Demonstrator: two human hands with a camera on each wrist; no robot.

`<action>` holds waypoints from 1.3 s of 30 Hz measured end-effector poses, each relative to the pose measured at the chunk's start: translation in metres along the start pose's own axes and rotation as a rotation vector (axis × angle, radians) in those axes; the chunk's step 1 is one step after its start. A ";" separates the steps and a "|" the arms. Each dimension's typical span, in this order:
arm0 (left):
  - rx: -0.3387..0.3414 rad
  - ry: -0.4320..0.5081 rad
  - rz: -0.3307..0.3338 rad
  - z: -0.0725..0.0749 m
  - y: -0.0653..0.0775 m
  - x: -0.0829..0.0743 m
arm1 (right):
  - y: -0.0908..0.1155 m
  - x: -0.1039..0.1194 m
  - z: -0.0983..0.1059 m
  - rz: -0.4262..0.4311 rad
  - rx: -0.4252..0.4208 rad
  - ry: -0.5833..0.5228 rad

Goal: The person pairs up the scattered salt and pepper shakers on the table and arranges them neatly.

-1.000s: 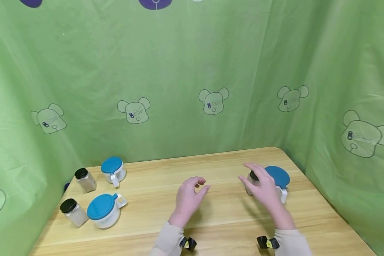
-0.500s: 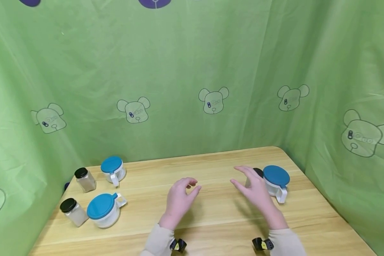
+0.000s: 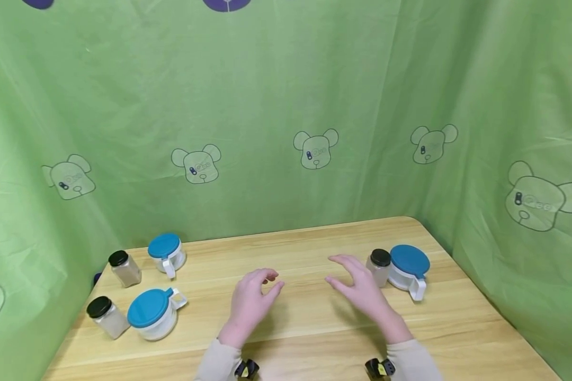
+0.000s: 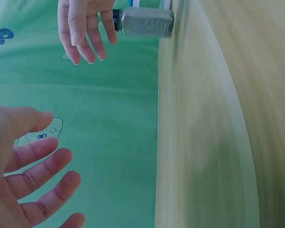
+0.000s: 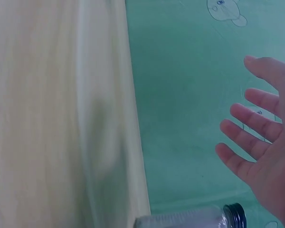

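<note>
My left hand [image 3: 250, 300] hovers over the middle of the wooden table with loosely bent fingers and nothing in its grasp. To its right, my right hand [image 3: 360, 290] is also raised and holds nothing, its thumb and fingers spread apart. Just beyond the right hand stands a clear jar with a black lid [image 3: 379, 266], which also shows at the bottom of the right wrist view as a jar [image 5: 194, 218]. Beside that jar sits a white pot with a blue lid and a handle [image 3: 409, 269]. In the left wrist view, the right hand [image 4: 87, 28] overlaps the jar's lid end.
On the left of the table [image 3: 286, 344] stand a rear blue-lidded pot [image 3: 167, 253], a front blue-lidded pot [image 3: 152, 313], a rear black-lidded jar [image 3: 126, 270] and a front black-lidded jar [image 3: 108, 317]. A green curtain [image 3: 257, 95] hangs behind and at both sides.
Both hands have moved left, staying empty. The jar and pot on the right, partly covered by the right hand before, now show more fully. The jars and pots have stayed put.
</note>
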State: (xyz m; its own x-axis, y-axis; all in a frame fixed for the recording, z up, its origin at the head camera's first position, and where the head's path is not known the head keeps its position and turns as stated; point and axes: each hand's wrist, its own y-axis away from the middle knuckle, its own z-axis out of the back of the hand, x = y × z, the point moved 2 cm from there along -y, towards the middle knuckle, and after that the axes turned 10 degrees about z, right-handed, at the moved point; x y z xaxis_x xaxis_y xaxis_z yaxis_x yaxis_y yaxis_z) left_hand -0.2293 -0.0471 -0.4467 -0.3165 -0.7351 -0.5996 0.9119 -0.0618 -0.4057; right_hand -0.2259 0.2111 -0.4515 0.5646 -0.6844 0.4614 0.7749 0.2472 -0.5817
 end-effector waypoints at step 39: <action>-0.025 -0.256 -0.169 0.065 0.001 0.054 | -0.009 0.053 -0.070 0.139 0.288 -0.100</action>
State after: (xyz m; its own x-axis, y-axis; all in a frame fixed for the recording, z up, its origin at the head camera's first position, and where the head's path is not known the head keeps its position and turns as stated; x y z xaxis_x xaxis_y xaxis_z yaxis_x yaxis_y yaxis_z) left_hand -0.2284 -0.1305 -0.4350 -0.3841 -0.8622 -0.3303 0.8444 -0.1833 -0.5034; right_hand -0.2228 0.1243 -0.4686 0.6846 -0.5633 0.4626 0.7289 0.5271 -0.4370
